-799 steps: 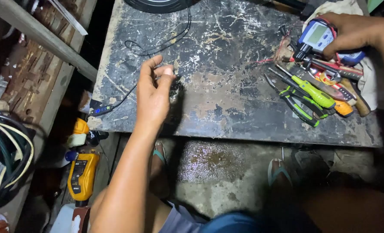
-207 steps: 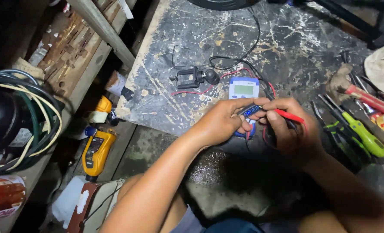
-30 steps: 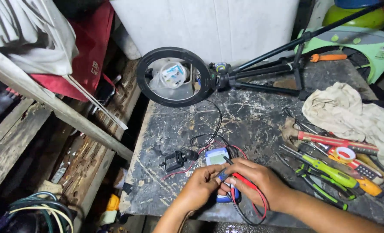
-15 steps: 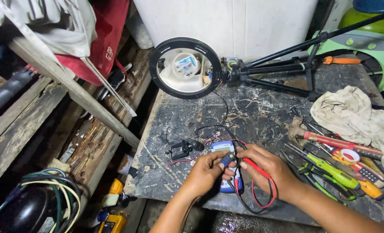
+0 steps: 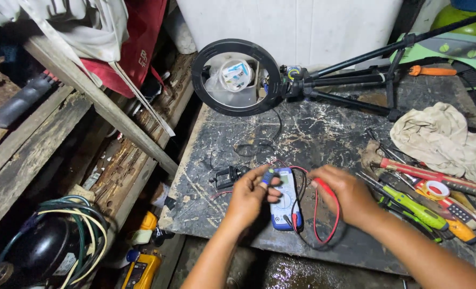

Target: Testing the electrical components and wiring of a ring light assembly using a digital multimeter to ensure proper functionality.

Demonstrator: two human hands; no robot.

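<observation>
While the blue rectangular multimeter [image 5: 286, 199] lay flat on the scratched dark surface [image 5: 323, 134], left hand [image 5: 248, 197] pinched a blue-tipped probe [image 5: 268, 177] over it, right hand [image 5: 341, 194] gripped the red probe [image 5: 323, 188], seemingly for testing.

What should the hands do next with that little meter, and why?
Probably bring the red probe in the right hand to the small part pinched by the left hand: both sit right over the blue multimeter, whose leads are already plugged in.
</observation>
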